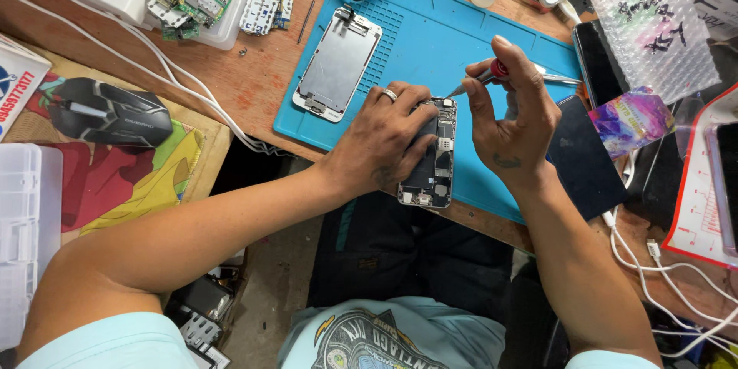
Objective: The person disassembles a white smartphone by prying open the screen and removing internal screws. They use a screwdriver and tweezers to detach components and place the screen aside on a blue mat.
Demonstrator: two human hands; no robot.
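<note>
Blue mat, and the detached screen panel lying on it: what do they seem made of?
Blue mat: likely silicone or soft rubber; matte finish, moulded grid of small cells, rounded corners.
Detached screen panel: its back looks like thin brushed metal shielding, dull grey sheen, in a white frame, probably plastic.

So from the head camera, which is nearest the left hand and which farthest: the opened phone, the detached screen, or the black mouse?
1. Opened phone: under the left hand, touching.
2. Detached screen: on the blue mat, just beyond the hand.
3. Black mouse: far left, off the mat.
</note>
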